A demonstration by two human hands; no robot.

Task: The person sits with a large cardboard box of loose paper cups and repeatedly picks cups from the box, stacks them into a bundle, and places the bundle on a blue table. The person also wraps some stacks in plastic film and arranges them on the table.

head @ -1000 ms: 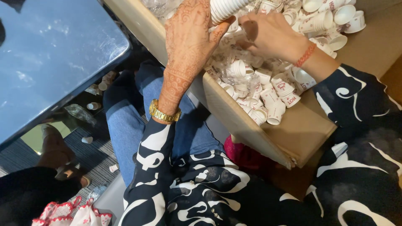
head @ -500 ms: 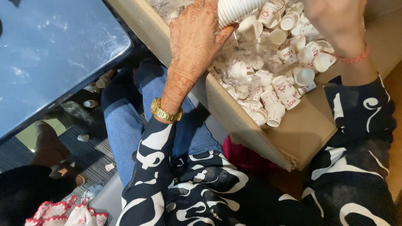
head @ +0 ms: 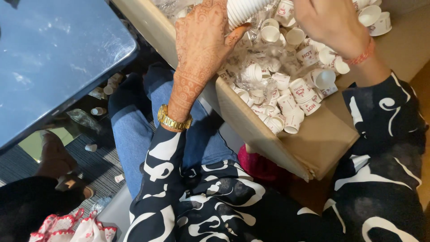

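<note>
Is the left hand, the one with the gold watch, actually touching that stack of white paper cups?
Touching. The head view shows the left hand gripping the stack of white paper cups, thumb pressed against its side, above the cardboard box.

Soft, even indoor light, pale glare on the blue tabletop [head: 53,58]

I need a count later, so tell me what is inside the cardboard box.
The cardboard box holds a loose heap of small white paper cups with some clear plastic wrap. Its bottom beneath the heap is covered, and both hands hide more cups.

Matt paper cups [head: 299,92], rough cardboard box [head: 322,139]
</note>
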